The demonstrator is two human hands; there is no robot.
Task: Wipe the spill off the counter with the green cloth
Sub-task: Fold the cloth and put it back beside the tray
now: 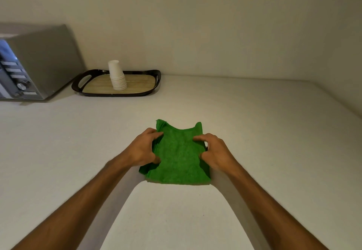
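Observation:
A folded green cloth (pixel 179 156) lies flat on the white counter (pixel 254 132) in the middle of the view. My left hand (pixel 144 148) grips its left edge, fingers curled over the fabric. My right hand (pixel 214 151) grips its right edge the same way. Both far corners of the cloth stick up slightly. I see no spill on the counter; whatever lies under the cloth is hidden.
A silver microwave (pixel 33 63) stands at the back left. Beside it a dark tray (pixel 86 88) with a wooden base carries a stack of white paper cups (pixel 117 77). A wall runs along the back, and another closes the counter's right side.

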